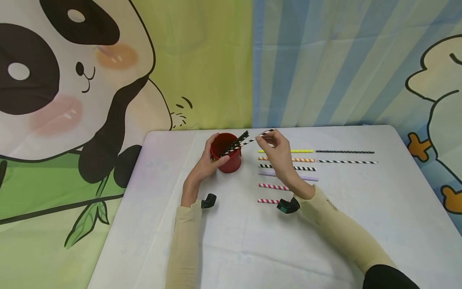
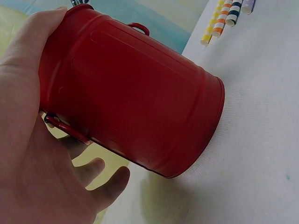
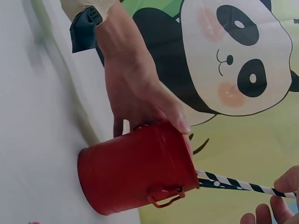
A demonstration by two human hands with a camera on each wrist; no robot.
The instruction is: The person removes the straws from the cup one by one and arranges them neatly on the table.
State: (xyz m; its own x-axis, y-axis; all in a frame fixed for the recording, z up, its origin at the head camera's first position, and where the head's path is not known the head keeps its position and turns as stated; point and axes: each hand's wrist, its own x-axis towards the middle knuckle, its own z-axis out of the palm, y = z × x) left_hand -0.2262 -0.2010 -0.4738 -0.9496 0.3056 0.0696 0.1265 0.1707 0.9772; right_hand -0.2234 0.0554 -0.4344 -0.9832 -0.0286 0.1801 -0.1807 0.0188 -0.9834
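A red metal bucket (image 1: pixel 231 163) with small side handles is near the far edge of the table. My left hand (image 1: pixel 205 165) grips it at the rim, thumb on the near side and fingers round the far left. Whether its base touches the table I cannot tell. Black straws with white dots (image 1: pixel 242 137) lean out of the bucket's mouth to the right. Between thumb and fingertips, my right hand (image 1: pixel 280 154) pinches the upper end of a black-and-white striped paper straw (image 3: pixel 254 187); that straw's lower end is in the bucket's mouth.
Paper straws lie in rows right of the bucket: yellow (image 1: pixel 303 151), orange-striped (image 1: pixel 304 160), black-striped (image 1: pixel 306 169), lilac (image 1: pixel 308 178) and red-striped (image 1: pixel 268 186). A dotted black straw (image 1: pixel 344 152) and another striped one (image 1: pixel 346 161) lie farther right. Behind the white table (image 1: pixel 231 245) hangs a printed curtain (image 1: pixel 209 60).
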